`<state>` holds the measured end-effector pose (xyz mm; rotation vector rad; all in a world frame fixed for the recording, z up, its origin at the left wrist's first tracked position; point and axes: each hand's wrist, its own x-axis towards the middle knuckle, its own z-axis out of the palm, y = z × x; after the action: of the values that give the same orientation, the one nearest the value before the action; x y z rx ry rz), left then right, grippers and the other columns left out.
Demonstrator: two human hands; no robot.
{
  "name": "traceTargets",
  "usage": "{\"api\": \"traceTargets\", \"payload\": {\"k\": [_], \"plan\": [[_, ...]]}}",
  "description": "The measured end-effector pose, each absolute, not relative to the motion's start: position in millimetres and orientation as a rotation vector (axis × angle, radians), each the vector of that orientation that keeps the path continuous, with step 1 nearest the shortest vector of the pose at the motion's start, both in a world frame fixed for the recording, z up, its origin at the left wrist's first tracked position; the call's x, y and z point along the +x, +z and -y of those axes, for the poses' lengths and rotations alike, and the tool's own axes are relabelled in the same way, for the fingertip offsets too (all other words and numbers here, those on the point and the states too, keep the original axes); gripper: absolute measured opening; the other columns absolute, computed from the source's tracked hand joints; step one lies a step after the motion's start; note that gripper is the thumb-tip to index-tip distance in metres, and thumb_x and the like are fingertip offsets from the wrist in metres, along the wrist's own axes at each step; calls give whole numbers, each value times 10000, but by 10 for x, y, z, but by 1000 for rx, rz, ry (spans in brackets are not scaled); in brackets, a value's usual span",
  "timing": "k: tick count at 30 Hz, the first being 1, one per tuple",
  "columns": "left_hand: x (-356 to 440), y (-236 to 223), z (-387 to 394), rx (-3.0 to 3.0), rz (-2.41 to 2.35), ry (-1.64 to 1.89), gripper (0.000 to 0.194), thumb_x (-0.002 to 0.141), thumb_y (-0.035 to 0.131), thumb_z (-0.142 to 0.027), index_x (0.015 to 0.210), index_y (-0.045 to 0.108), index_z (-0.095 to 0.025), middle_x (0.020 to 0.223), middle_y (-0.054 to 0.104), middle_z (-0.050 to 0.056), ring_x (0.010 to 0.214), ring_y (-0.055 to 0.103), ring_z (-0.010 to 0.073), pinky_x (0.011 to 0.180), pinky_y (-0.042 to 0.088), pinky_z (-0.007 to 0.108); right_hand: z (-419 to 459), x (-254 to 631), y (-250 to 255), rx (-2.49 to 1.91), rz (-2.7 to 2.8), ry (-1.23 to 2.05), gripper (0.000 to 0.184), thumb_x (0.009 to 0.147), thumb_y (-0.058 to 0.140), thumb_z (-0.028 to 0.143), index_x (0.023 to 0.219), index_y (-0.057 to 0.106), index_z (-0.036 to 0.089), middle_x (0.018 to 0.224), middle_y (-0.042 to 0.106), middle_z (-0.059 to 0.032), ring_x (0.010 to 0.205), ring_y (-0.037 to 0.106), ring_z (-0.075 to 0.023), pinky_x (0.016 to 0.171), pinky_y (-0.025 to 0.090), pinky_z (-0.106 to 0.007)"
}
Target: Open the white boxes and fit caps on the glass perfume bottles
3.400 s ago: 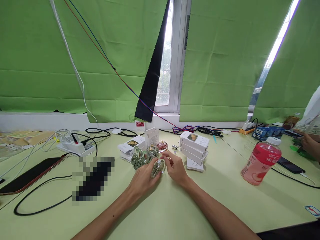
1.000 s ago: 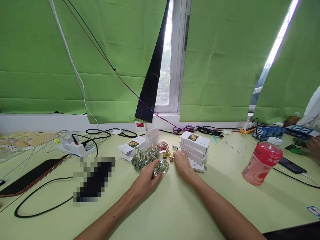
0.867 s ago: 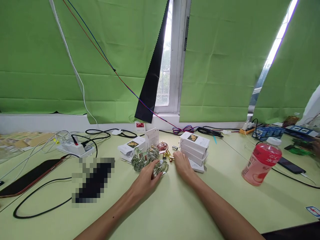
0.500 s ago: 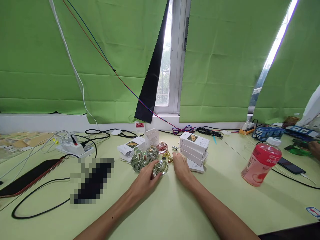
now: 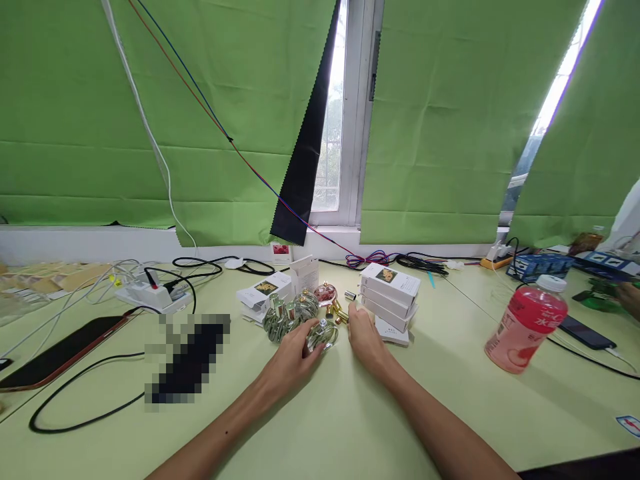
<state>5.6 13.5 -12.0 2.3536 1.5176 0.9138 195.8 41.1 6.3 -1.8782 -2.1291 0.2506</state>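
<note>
My left hand (image 5: 294, 355) is closed round the side of a ribbed clear glass perfume bottle (image 5: 324, 335), which has a bare neck on top. My right hand (image 5: 364, 333) rests on the table just right of it, fingers curled; whatever is in them is hidden. Small gold-coloured caps (image 5: 341, 313) lie by its fingertips. Several similar perfume bottles (image 5: 281, 323) with silvery caps stand left of my left hand. Behind them sits a pinkish-red bottle (image 5: 325, 292). A loose silver cap (image 5: 351, 295) lies near the white boxes.
White boxes (image 5: 390, 293) are stacked on the right, with more white boxes (image 5: 265, 291) on the left. A pink drink bottle (image 5: 526, 325) stands farther right. Phones, a power strip (image 5: 153, 293) and cables (image 5: 420, 262) surround the area. Another person's hand (image 5: 628, 295) shows at the right edge.
My right hand has left the top of the held perfume bottle and moved right to the table. Gold-coloured caps now show beside it. My left hand stays on the bottle.
</note>
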Motion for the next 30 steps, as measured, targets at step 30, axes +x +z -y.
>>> {"api": "traceTargets", "payload": {"k": [30], "plan": [[67,-125,-137,2341,-1484,967,432,935,548,-390,1288,582,-143,828,706,54,581,600,164,632,520,287,-393,1834,53,-1113,1943,293,300,985,376,54,1097,627,175,1060,602,-80,928,629,-161,833,502,-246]]}}
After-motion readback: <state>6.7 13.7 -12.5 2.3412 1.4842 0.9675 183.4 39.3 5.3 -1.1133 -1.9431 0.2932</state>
